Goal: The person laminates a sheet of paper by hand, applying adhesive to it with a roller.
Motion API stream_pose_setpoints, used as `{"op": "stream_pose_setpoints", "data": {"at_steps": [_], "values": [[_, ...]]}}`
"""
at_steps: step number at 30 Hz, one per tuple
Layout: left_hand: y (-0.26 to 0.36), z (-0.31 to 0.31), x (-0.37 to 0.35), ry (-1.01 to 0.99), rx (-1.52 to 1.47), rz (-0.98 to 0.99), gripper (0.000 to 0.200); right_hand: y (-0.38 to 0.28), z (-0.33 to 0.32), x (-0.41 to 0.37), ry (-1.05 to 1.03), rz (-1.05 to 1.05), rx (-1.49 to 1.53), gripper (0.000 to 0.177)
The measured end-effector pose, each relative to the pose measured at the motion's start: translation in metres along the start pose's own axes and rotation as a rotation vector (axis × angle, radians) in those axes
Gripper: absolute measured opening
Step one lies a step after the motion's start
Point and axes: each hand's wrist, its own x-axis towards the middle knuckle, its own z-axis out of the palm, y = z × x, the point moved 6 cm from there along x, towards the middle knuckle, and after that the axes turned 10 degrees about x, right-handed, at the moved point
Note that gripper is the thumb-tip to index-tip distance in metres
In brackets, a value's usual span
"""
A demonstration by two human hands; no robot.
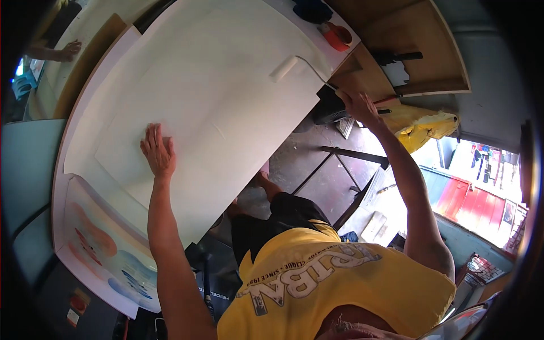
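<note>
My left hand lies flat on a large white sheet, its fingers stretched out and slightly apart. My right hand is wrapped round the handle end of a paint roller, just off the right edge of the work surface. The roller's bent wire frame reaches back over the sheet, and its white sleeve overlaps the sheet near the far right side. Most of the handle is hidden in my fingers. Below my left wrist, a printed sheet with orange and blue swirls shows at the surface's near left corner.
A red tape roll and a dark cloth lie at the far right corner. Beyond my right hand are a wooden shelf and a yellow bundle. A metal stand rises from the floor. Another hand shows at upper left.
</note>
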Motion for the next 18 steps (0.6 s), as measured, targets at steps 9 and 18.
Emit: {"op": "stream_pose_setpoints", "data": {"at_steps": [9, 18], "values": [[0.0, -0.001, 0.001, -0.022, 0.003, -0.013, 0.06, 0.003, 0.045, 0.067, -0.043, -0.03, 0.06, 0.025], [0.003, -0.006, 0.004, -0.001, -0.002, 0.005, 0.057, 0.021, 0.045, 0.056, -0.032, -0.14, 0.056, 0.022]]}}
